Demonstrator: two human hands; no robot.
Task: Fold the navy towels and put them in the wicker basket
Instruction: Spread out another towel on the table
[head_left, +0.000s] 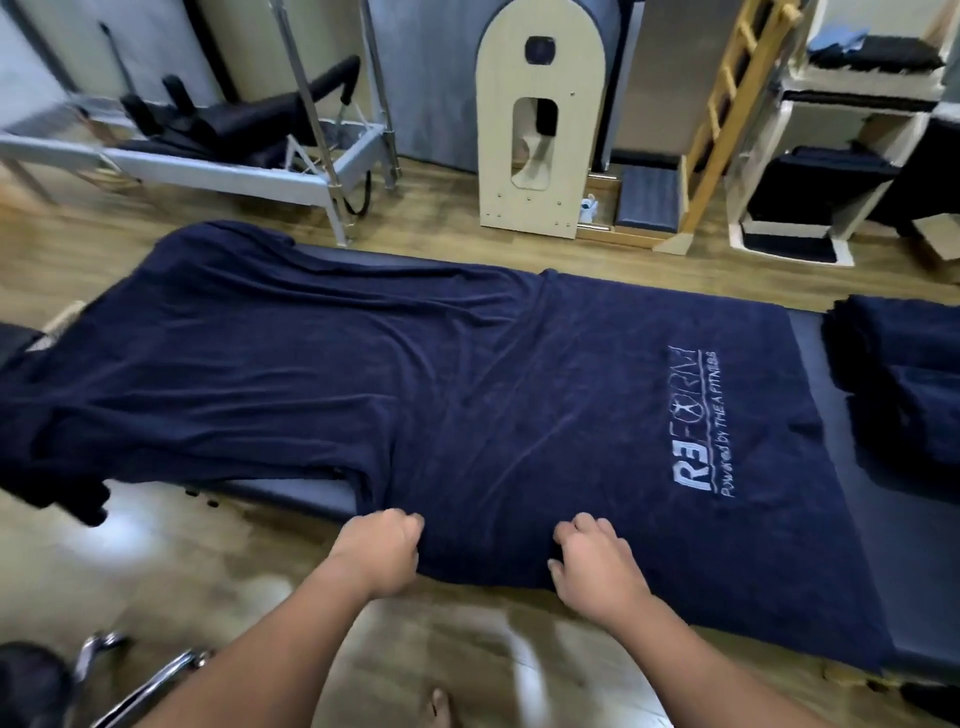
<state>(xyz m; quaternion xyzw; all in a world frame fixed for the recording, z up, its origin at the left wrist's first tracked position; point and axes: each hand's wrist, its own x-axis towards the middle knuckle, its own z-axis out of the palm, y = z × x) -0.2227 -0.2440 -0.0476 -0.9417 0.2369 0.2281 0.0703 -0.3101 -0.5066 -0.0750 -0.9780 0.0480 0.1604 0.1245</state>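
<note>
A large navy towel (415, 374) with a white logo lies spread lengthwise over a dark padded bench (852, 467); its left end is rumpled and hangs off the bench. My left hand (382, 553) grips the towel's near edge with curled fingers. My right hand (592, 558) grips the same edge a little to the right. More navy towels (904, 374) sit in a heap on the bench's right end. No wicker basket is in view.
Wood floor surrounds the bench. Behind it stand a metal-framed exercise machine (249, 150), a pale wooden arched barrel (540, 130), a wooden ladder (732, 114) and white shelves (841, 130) with dark items. Chrome chair legs (135, 670) are at the near left.
</note>
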